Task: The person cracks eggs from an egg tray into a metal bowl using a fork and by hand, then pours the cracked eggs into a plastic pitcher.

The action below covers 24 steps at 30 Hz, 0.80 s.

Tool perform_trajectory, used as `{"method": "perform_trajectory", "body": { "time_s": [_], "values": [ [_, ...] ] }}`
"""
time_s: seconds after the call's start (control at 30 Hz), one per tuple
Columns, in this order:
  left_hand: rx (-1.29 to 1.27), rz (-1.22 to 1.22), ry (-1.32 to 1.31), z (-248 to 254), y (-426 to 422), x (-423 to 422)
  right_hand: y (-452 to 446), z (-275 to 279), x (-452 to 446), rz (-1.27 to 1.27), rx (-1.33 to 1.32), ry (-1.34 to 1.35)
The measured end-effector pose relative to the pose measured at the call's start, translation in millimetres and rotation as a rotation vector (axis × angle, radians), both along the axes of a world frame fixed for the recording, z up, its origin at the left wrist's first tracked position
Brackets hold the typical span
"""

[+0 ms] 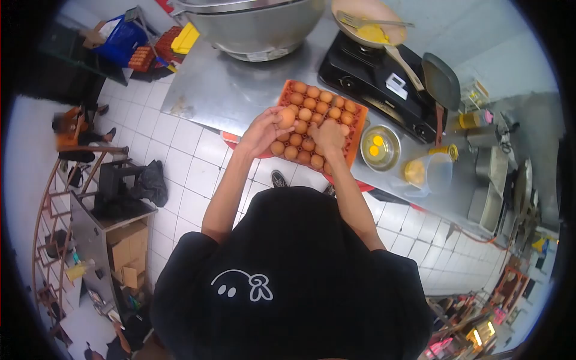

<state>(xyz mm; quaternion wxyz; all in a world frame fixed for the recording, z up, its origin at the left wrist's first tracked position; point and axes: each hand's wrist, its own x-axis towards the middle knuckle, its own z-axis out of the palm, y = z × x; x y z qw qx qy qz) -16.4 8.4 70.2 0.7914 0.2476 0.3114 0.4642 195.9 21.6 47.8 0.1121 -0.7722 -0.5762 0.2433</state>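
My left hand (263,133) holds a brown egg (287,115) above the left side of a red-orange egg tray (359,117). The tray holds several brown eggs in rows. Over its right part is my right hand (328,135), fingers bent down among the eggs; a thin utensil seems to stick up from it, and what the fingertips grip is hard to make out. Right of the tray stands a round metal bowl (390,157) with two yolks (376,146) in it.
A black gas stove (366,75) lies behind the bowl, with a pan (384,13) holding yellow food and a fork. A large metal pot (252,30) is at the back left. A clear plastic container (437,174) stands at right. A person (72,129) sits far left.
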Motion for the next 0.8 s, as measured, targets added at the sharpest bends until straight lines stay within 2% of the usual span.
{"method": "perform_trajectory", "body": {
  "time_s": [0.03, 0.17, 0.27, 0.33, 0.37, 0.43, 0.47, 0.53, 0.57, 0.63, 0.8],
  "values": [
    [-0.023, 0.024, -0.077, 1, -3, -4, 3, -2, 1, 0.025, 0.004, 0.0],
    [-0.03, 0.097, -0.093, 2, -8, -1, 6, -15, 6, 0.079, -0.054, 0.013],
    [-0.082, 0.102, -0.156, -15, -2, 6, 0, -28, 16, -0.039, 0.07, 0.13],
    [-0.108, 0.08, -0.178, -21, 5, 12, -12, -30, 28, -0.047, 0.363, 0.283],
    [-0.143, 0.052, -0.196, -25, 7, 15, -26, -22, 33, -0.046, 0.362, 0.277],
    [-0.137, 0.044, -0.2, -32, 14, 25, -60, 45, 20, -0.031, 0.415, 0.5],
    [-0.13, 0.036, -0.197, -34, 17, 31, -69, 41, 19, -0.039, 0.416, 0.492],
    [-0.133, 0.025, -0.181, -38, 23, 42, -84, 24, 20, 0.261, 0.756, 0.26],
    [-0.129, 0.025, -0.16, -39, 25, 46, -85, 14, 22, 0.249, 0.757, 0.255],
    [-0.125, -0.005, -0.136, -36, 27, 53, -85, 0, 25, 0.346, 0.427, 0.165],
    [-0.14, -0.01, -0.094, -32, 28, 62, -82, 10, 27, 0.273, 0.631, 0.318]
  ]
}}
